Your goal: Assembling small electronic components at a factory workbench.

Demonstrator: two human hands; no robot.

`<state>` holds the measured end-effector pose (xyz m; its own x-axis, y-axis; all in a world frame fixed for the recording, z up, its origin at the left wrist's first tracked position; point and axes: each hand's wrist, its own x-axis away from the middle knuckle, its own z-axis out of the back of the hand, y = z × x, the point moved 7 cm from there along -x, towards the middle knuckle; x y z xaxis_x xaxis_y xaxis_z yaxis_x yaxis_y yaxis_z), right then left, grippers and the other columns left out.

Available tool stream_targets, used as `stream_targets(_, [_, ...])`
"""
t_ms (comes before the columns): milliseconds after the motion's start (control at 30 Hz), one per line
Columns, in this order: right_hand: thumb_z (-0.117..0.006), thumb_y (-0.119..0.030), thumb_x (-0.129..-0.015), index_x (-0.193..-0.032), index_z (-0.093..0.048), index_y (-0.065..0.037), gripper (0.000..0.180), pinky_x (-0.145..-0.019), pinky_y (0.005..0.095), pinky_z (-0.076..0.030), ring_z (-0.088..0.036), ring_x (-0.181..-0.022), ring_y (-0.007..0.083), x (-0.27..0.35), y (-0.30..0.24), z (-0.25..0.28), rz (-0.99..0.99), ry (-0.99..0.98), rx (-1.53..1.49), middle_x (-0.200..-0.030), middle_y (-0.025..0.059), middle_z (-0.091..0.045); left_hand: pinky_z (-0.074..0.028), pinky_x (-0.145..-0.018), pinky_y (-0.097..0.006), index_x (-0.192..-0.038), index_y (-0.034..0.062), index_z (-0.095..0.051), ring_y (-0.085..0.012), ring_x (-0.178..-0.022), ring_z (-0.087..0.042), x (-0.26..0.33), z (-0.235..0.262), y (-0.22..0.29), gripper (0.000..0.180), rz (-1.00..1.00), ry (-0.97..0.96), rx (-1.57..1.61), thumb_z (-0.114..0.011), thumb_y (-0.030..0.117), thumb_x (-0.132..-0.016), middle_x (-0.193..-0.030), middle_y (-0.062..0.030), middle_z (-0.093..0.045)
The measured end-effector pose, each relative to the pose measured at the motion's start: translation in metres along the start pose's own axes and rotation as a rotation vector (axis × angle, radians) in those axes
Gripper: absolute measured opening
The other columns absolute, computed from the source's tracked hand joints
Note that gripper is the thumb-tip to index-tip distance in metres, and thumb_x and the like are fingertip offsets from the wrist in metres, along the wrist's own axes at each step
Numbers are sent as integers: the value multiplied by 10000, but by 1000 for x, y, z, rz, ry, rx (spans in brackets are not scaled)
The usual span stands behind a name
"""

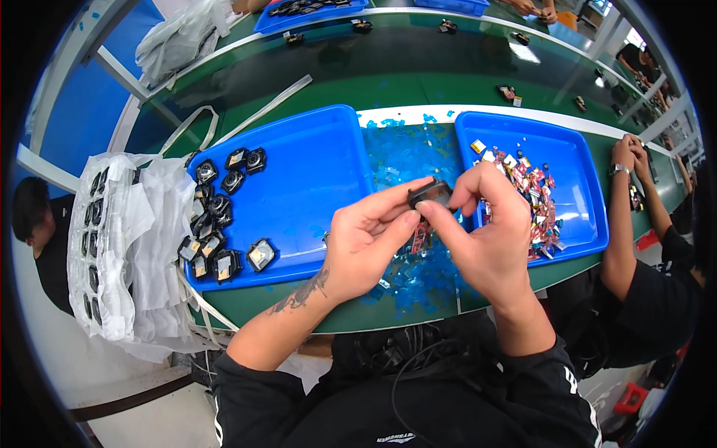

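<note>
Above the gap between two blue trays, both my hands hold a small black plastic housing (432, 193). My left hand (366, 243) grips its left side between fingers and thumb. My right hand (493, 228) pinches the right side, thumb on the near edge. Below the housing shows a small red circuit board (420, 240); whether it hangs from the housing or is held in my left fingers, I cannot tell. In the left blue tray (299, 168) lie several black housings (226, 263) with pale faces. The right blue tray (579, 187) holds a heap of red circuit boards (541, 205).
Blue film scraps (403, 153) litter the green bench between the trays. At left stand stacked clear plastic trays (101, 243) with black parts. Small assemblies (509, 94) lie along the green belt (336, 56) beyond. A co-worker's forearms (621, 216) are at right.
</note>
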<state>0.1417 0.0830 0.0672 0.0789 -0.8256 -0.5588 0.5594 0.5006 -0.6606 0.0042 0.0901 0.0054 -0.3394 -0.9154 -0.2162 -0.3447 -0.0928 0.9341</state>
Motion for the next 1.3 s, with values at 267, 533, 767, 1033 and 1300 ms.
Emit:
stream_targets(267, [-772,32,-704,-909,-659,-17,239,-597,333,-506,-637,-689,268,21,-16,-6,289,66,15,-799,121,-649,-507,-933,-310,-1364,-8,-452,-180,-1113,-597,-5,1,5,383,39,112,208,-467,-6,-981,-1176,-159,-620])
stream_targets(533, [-637,15,-896,-1023,-615,59,136,-704,249,-578,-684,-782,138,28,35,-10,-513,-93,-906,-895,109,-684,-546,-718,-276,-1121,32,-698,-224,-902,-693,4,-6,41,346,-462,36,-767,-643,-97,-805,-1050,-160,-683])
stream_targets(767, [-633,-31,-913,-996,-602,27,106,-701,230,-557,-670,-800,121,30,38,-15,-534,-271,-984,-897,86,-670,-541,-659,-261,-1002,25,-718,-194,-793,-695,6,-7,45,251,-590,-27,-907,-707,-49,-763,-960,-130,-688])
stream_targets(1033, [-631,-65,-918,-955,-591,-10,78,-605,198,-490,-554,-774,47,36,43,-14,-505,-251,-813,-899,14,-589,-547,-702,-235,-985,-40,-679,-116,-822,-663,2,3,0,121,99,34,-330,-663,12,-877,-941,-84,-676])
stream_targets(1300, [-644,-23,-897,-960,-588,2,88,-623,200,-528,-581,-806,56,45,47,-18,-657,-141,-960,-879,22,-590,-575,-715,-253,-1030,-47,-678,-137,-874,-677,3,6,-9,170,89,103,-263,-659,45,-888,-999,-114,-689])
